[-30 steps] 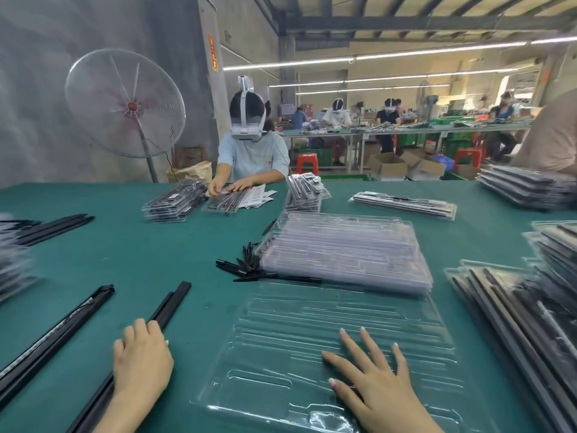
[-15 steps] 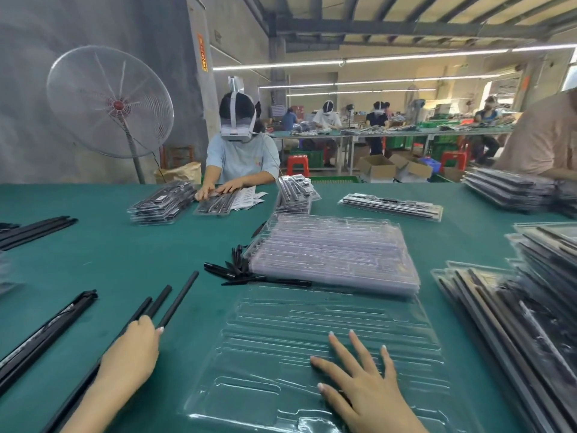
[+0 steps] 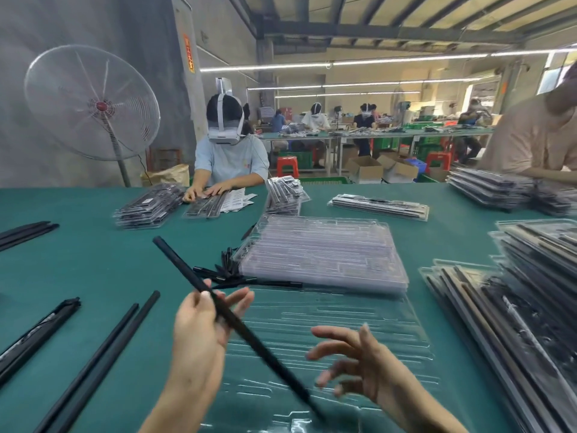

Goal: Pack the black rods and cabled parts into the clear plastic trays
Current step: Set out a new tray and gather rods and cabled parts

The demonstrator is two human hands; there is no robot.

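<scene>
My left hand (image 3: pixel 203 326) grips a long black rod (image 3: pixel 184 268) lifted off the table, slanting from upper left down to lower right over an empty clear plastic tray (image 3: pixel 359 320). My right hand (image 3: pixel 352 360) hovers above that tray with loosely spread fingers, holding nothing, just right of the rod. Two more black rods (image 3: pixel 106 354) lie on the green table to the left. A pile of small black cabled parts (image 3: pixel 224 271) lies beyond the tray, beside a stack of empty clear trays (image 3: pixel 321 251).
Filled trays are stacked at the right (image 3: pixel 515 307). A black sleeved part (image 3: pixel 37 332) lies far left, more rods (image 3: pixel 25 232) at the left edge. A person (image 3: pixel 228 157) works across the table among tray stacks (image 3: pixel 146 207). Another person (image 3: pixel 537 135) leans in at right.
My left hand picked one rod off the table and swung it up over the tray. My right hand lifted off the tray and now hovers with fingers spread.
</scene>
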